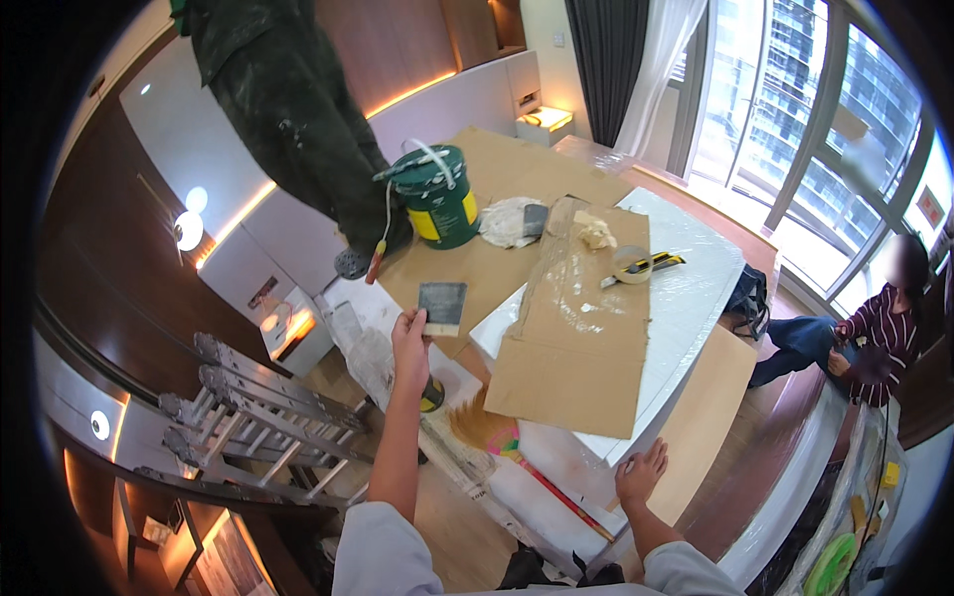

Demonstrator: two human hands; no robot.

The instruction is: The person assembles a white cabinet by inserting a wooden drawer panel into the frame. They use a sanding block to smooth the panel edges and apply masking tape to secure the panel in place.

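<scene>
My left hand (409, 343) is closed on the edge of a flat dark grey rectangular piece (442, 304) with a pale lower edge, held up over the covered bed. My right hand (641, 475) lies with fingers spread near the corner of a white plastic-wrapped board (686, 253), beside a light wood panel (711, 407). On that board rests a cardboard sheet (571, 368) marked with white smears. Crumpled cream-coloured material (596, 232), a roll of tape (630, 270) and a yellow-and-black utility knife (658, 264) sit on the cardboard.
A green bucket (444, 204) stands behind, next to a whitish lump (509, 221). Beside it is a person in dark, paint-specked trousers (308, 119). A broom (482, 425) lies in front of me; a folded ladder (268, 397) is at left. Another person (884, 328) sits at right.
</scene>
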